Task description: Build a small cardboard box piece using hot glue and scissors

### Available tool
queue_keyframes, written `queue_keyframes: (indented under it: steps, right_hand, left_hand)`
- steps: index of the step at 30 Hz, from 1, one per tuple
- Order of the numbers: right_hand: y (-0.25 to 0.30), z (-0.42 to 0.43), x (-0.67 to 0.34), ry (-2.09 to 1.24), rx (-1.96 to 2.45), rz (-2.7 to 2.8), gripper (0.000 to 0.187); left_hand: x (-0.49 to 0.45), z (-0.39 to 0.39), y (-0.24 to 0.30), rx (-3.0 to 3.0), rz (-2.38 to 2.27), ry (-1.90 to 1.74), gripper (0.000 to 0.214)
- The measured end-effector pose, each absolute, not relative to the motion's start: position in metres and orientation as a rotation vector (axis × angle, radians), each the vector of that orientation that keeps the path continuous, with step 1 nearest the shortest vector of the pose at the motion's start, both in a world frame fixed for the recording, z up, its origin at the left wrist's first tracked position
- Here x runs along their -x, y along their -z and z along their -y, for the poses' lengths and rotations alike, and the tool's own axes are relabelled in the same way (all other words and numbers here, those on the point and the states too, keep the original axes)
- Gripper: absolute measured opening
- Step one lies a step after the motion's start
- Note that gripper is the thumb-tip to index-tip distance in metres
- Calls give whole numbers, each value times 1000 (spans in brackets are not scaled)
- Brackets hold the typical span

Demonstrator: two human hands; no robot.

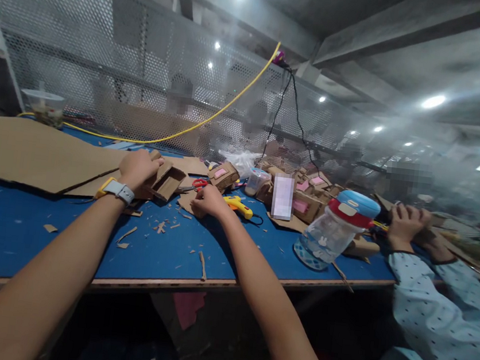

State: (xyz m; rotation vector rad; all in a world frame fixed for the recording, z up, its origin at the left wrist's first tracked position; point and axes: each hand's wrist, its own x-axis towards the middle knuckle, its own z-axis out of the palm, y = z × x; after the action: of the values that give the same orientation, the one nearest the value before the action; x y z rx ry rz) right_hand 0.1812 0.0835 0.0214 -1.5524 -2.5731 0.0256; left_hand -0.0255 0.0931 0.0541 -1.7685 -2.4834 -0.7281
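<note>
My left hand (138, 169), with a watch at the wrist, is closed on a small open cardboard box (167, 184). The box is tilted, so its hollow side faces me. To the right, my right hand (210, 202) has its fingers pinched at the edge of a flat cardboard piece (186, 201) lying on the blue table (148, 256). Just behind that hand are red-handled scissors (199, 183). A yellow glue gun (237, 206) lies to its right. The fingertips of both hands are partly hidden.
A large cardboard sheet (30, 150) covers the left side. Cardboard models with pink patches (307, 202) and a clear water bottle (332, 231) stand to the right. Another person's hands (408, 225) work at far right. A yellow cable (212, 120) hangs behind; scraps litter the table.
</note>
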Motion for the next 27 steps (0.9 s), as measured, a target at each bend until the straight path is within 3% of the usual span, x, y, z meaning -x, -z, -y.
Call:
queue_keyframes:
  steps: [27]
  right_hand:
    - [-21, -75, -171, 29, 1649, 2553, 23]
  left_hand:
    - [26, -92, -54, 1788, 2481, 713, 52]
